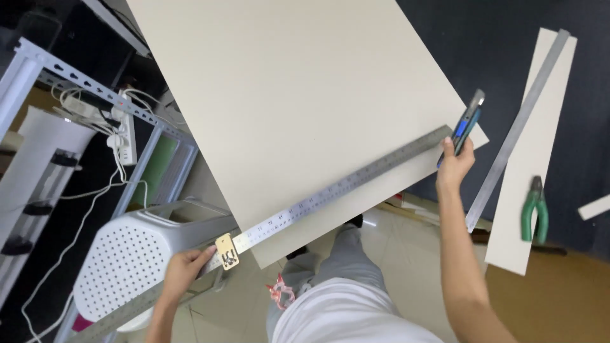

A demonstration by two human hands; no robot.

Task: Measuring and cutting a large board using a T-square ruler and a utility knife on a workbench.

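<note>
Ruler end hidden under left hand, knife blade unclear

A dark work surface fills one to three o'clock. A grey metal shelf frame stands at ten o'clock, a white perforated stool at eight, pale glossy floor tiles near six.

- Board: plain cream.
- Long ruler: silver-grey steel with fine black markings.
- Utility knife: blue and black.
- Pliers: green handles.
- Stool: white, dotted with small holes.
- Table top: dark navy.
</note>
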